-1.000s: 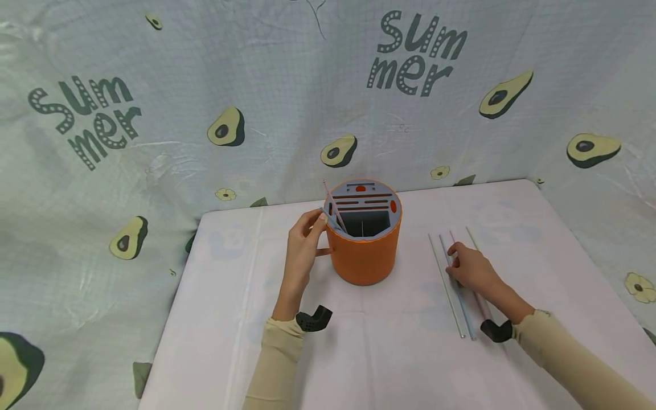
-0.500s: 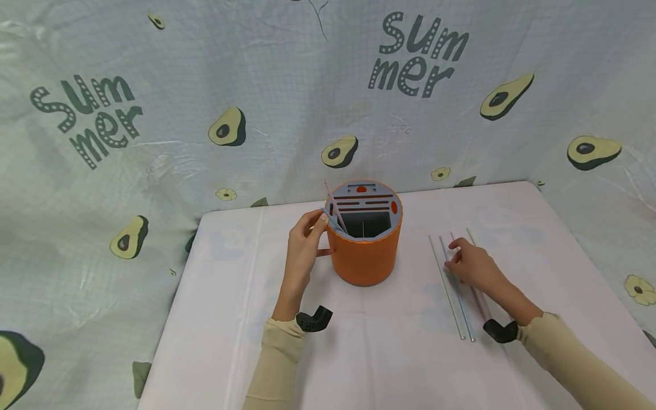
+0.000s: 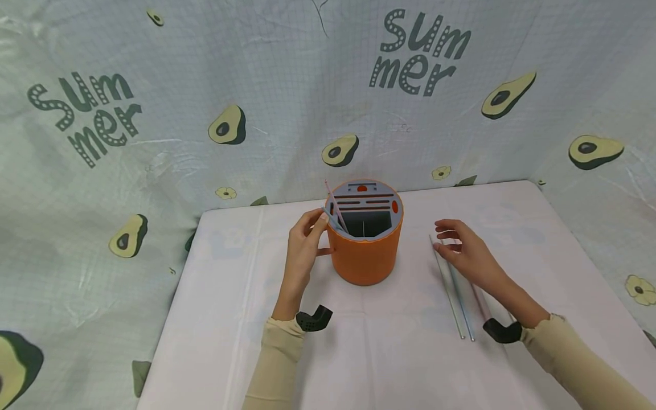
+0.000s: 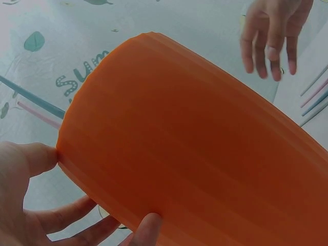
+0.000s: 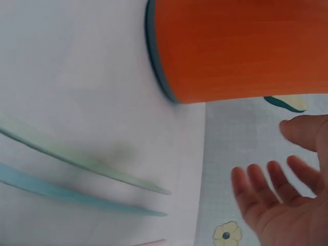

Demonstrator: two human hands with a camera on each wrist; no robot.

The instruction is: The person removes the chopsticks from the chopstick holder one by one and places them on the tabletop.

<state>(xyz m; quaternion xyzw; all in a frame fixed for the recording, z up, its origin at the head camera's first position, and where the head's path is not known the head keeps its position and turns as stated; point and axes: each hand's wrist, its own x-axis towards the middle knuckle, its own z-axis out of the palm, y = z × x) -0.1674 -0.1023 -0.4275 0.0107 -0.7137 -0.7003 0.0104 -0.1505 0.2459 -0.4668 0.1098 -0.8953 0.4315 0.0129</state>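
Note:
In the head view, an orange round organizer (image 3: pixel 364 265) with a grey slotted top stands near the table's back edge. A pink stick (image 3: pixel 334 203) and a blue stick (image 4: pixel 36 97), thin like straws, lean out of its left side. My left hand (image 3: pixel 303 245) holds the organizer by its left side, thumb at the rim and fingers bent along the wall. My right hand (image 3: pixel 470 256) hovers with loose, empty fingers over the sticks lying on the table: a pale green stick (image 3: pixel 450 296), a blue stick (image 3: pixel 461 304) and a pink stick (image 3: pixel 480 302). My right arm partly covers them.
The white table (image 3: pixel 230 341) has its back edge just behind the organizer. A grey curtain (image 3: pixel 287 68) printed with avocados and "summer" hangs behind and beside it. Black wrist cameras sit on both of my wrists.
My right hand has lifted and moved slightly left and away from me, off the pink and blue sticks, its fingers spreading. My left hand and the organizer stay in place.

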